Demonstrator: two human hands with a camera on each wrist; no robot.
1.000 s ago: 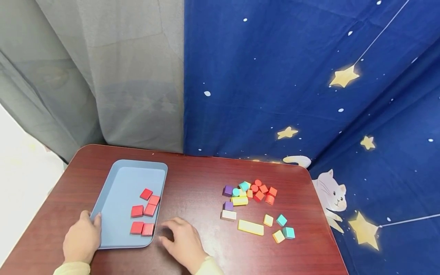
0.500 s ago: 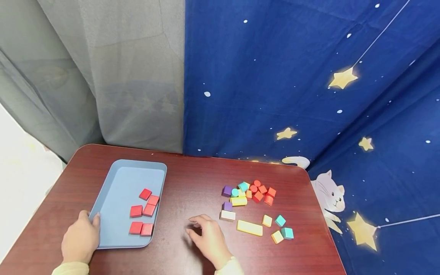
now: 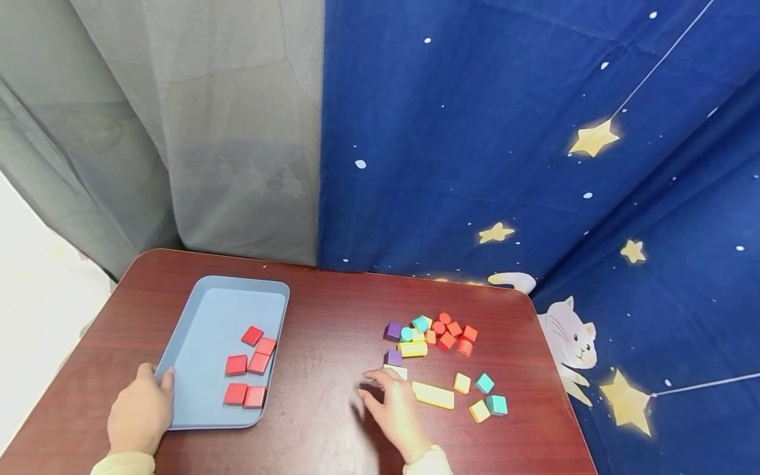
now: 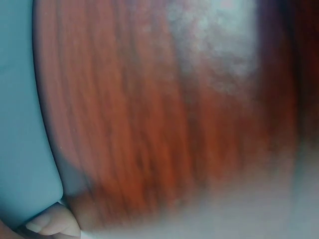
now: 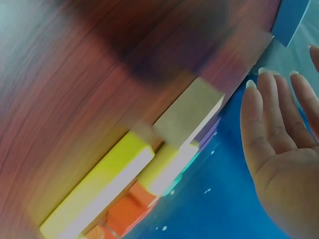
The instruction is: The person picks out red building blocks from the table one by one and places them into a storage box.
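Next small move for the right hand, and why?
I'd likely reach past the white block for a red cube: the right hand is raised near the table's blocks, apparently holding nothing, while the tray, held by the left hand, contains only red blocks and has bare floor left.

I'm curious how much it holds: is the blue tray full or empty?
Neither: the blue tray is partly filled. Six red blocks lie in it, and much of its bottom shows bare.
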